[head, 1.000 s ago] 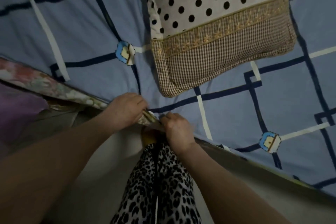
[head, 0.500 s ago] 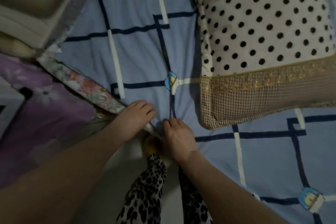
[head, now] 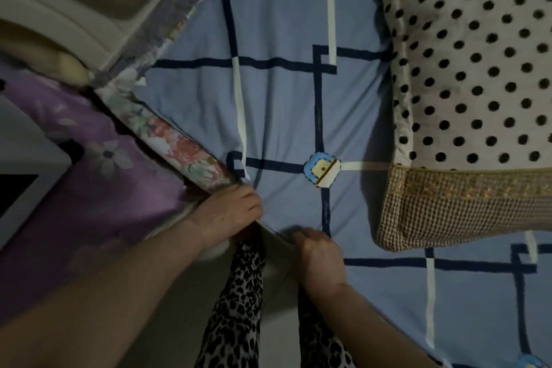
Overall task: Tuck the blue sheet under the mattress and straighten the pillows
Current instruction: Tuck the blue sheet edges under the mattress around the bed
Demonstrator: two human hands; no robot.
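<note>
Sheet: blue sheet (head: 283, 104) covers mattress, edge at its near side | pillow (head: 466, 92) just right of hands | left hand (head: 230, 212), right hand (head: 321, 257) — fingers curled, gripping that edge | advice — pull taut, then push under evenly.

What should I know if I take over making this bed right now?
Left hand: fingers curled over the bed edge, holding the blue sheet where the flowered mattress side shows.
Right hand: also gripping the sheet edge, a little further along.
The dotted pillow lies on the sheet to the right, untouched, at a slant to the sheet's lines.
Done: the sheet is spread fairly flat on top.
Left: push this edge under the mattress, continue along the side, then straighten the pillow.
</note>
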